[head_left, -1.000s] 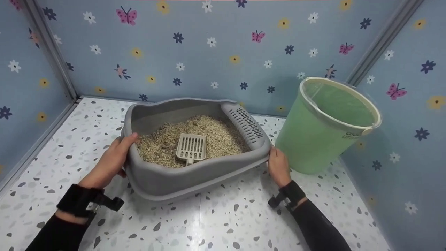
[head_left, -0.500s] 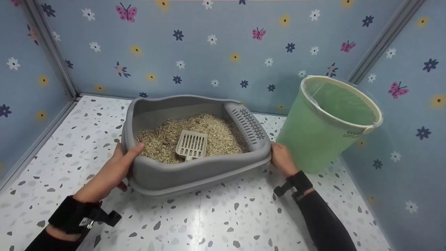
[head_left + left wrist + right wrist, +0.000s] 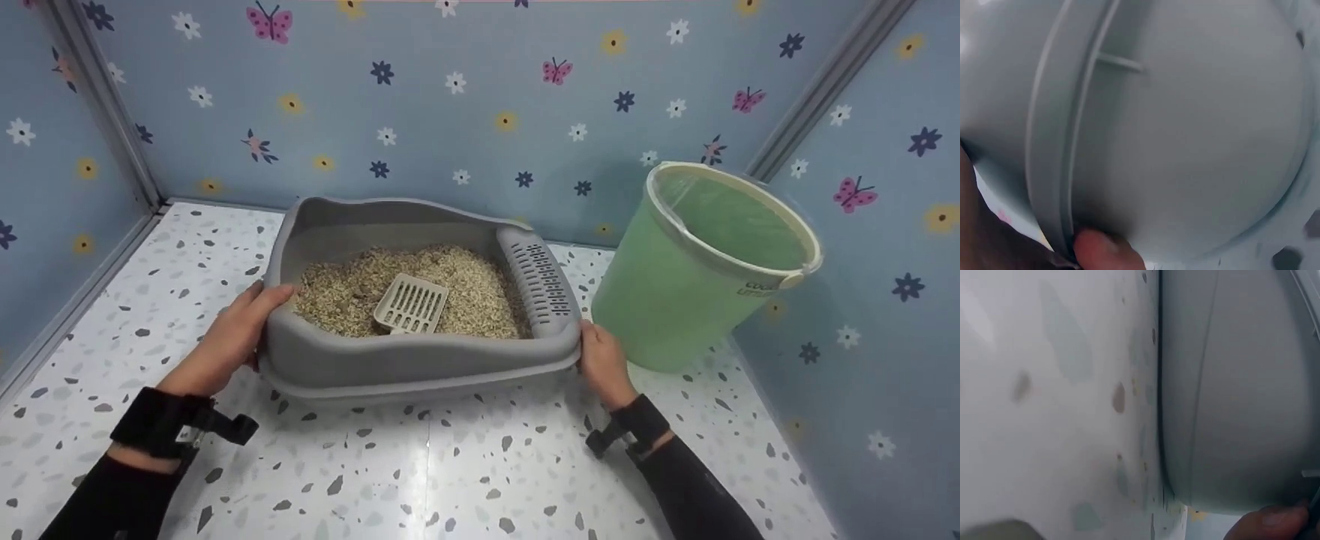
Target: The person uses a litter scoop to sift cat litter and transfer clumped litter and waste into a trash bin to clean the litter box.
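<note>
A grey litter box [image 3: 420, 367] stands between both hands in the head view, holding tan, grainy litter [image 3: 480, 304]. On the litter lies a beige slotted scoop [image 3: 414, 304], its handle hidden behind the front wall. My left hand [image 3: 225, 337] grips the box's left end, thumb on the rim. In the left wrist view a fingertip [image 3: 1103, 253] hooks under the rim lip. The right hand [image 3: 604, 364] grips the box's right front corner. The right wrist view shows fingertips [image 3: 1269, 523] at the rim, with the box's lower edge right at the floor.
A light green bin [image 3: 660, 307] with a clear liner over its cream rim stands just right of the box. Blue flowered panels [image 3: 450, 97] enclose the back and both sides. The floor [image 3: 375, 480] is white and speckled.
The box has turned, its left end swinging away from me, so its front side now lies nearly straight across. The scoop has turned with it. Both hands keep their grip.
</note>
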Tool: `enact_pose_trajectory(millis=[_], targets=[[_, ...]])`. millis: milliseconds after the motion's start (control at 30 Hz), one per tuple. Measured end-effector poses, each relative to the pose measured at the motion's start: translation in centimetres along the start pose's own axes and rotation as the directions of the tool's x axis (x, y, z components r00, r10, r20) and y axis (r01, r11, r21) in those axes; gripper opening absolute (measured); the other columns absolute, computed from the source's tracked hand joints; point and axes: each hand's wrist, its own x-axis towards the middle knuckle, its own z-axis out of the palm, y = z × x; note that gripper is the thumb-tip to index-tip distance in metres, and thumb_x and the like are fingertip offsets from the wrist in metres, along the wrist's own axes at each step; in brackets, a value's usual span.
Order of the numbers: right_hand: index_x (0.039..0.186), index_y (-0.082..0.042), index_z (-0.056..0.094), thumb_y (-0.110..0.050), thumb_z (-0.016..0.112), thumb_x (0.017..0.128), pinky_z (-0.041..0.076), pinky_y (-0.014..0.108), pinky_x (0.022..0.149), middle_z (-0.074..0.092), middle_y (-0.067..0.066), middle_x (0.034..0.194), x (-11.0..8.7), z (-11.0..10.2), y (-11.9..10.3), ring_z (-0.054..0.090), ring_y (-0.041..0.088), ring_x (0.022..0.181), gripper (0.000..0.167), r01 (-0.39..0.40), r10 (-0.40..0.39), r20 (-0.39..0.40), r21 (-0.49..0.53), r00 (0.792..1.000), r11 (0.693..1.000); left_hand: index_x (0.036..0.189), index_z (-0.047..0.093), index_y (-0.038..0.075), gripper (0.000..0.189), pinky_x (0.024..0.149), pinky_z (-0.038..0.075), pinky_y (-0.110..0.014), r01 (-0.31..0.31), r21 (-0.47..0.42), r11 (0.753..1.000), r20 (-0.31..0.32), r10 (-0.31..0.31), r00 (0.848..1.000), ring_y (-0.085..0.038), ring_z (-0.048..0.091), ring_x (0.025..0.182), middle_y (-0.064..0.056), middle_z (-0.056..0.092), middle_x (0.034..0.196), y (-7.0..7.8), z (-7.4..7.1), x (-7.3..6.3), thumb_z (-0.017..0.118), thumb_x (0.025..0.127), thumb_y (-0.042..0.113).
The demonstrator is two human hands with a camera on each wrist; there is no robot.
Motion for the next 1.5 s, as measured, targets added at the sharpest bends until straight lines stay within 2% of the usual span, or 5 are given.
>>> enact_pose_trajectory(millis=[433,833,1133,1300,1500], targets=[[0.112,-0.002,0.073,-0.037,0.043,0.120,0.034,0.023,0.048,0.053,-0.003,0.069,3.0,-1.5,-0.4,0.043,0.007,0.053,0.047,-0.098,0.071,0.172,0.152,0.982,0.984,0.177,-0.002,0.001,0.105,0.057,0.053,-0.041,-0.038,0.115,0.993,0.032,0.034,0.999,-0.032,0.054,0.091,-0.030,0.052,0.132,1.0,1.6,-4.2,0.031,0.112,0.076],[0.103,-0.004,0.071,-0.035,0.041,0.121,0.040,0.028,0.054,0.054,0.001,0.072,0.8,-0.1,-0.6,0.050,0.014,0.060,0.047,-0.011,0.011,0.040,-0.011,0.999,1.000,0.166,0.038,0.005,0.091,0.052,0.050,-0.038,-0.091,0.162,0.983,-0.072,0.104,0.992,-0.028,0.055,0.074,-0.020,0.056,0.101,0.0,0.8,-2.3,0.035,0.111,0.077],[0.092,-0.009,0.067,-0.034,0.041,0.122,0.037,0.029,0.054,0.052,-0.001,0.067,-1.4,0.2,-1.2,0.047,0.014,0.058,0.047,-0.054,0.051,0.078,0.043,0.996,0.998,0.178,0.011,0.005,0.106,0.068,0.056,-0.048,-0.015,0.243,0.970,-0.106,0.042,0.993,-0.042,0.059,0.091,-0.039,0.028,0.150,0.4,0.8,-2.2,0.025,0.109,0.083],[0.090,-0.010,0.069,-0.040,0.038,0.121,0.038,0.028,0.052,0.055,0.000,0.069,1.5,-0.2,-1.0,0.049,0.013,0.057,0.053,-0.104,0.098,0.111,0.048,0.989,0.993,0.176,-0.001,-0.004,0.117,0.106,0.044,-0.082,-0.021,0.315,0.949,-0.093,0.053,0.994,-0.064,0.043,0.140,-0.048,0.024,0.161,0.6,1.9,-2.8,0.034,0.107,0.084],[0.098,-0.013,0.078,-0.057,0.041,0.117,0.049,0.032,0.057,0.069,0.004,0.082,6.5,0.6,3.9,0.062,0.017,0.067,0.060,-0.075,0.065,0.132,0.068,0.989,0.995,0.176,0.001,-0.003,0.114,0.118,0.037,-0.080,-0.051,0.210,0.976,-0.092,0.072,0.993,-0.062,0.036,0.152,-0.044,0.024,0.169,0.5,2.0,-2.4,0.037,0.109,0.081]])
